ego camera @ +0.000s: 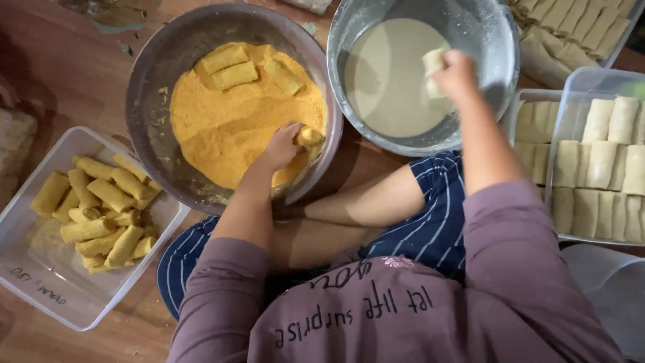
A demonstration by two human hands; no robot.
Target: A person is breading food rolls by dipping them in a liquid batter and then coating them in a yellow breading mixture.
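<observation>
The right hand [457, 75] was blurred, and its fingers covered most of the pale rolled pastry [433, 62] it held, so the grip could not be made out. The left hand [285, 144] hid the near end of a crumb-coated yellow roll [310, 136]. The clear plastic tub of pale uncoated rolls [594, 81] ran off the right edge. The shallow tray of more pale rolls [618, 47] was cut by the top corner. A whitish heap [13, 144] at the left edge was too cropped to identify.
</observation>
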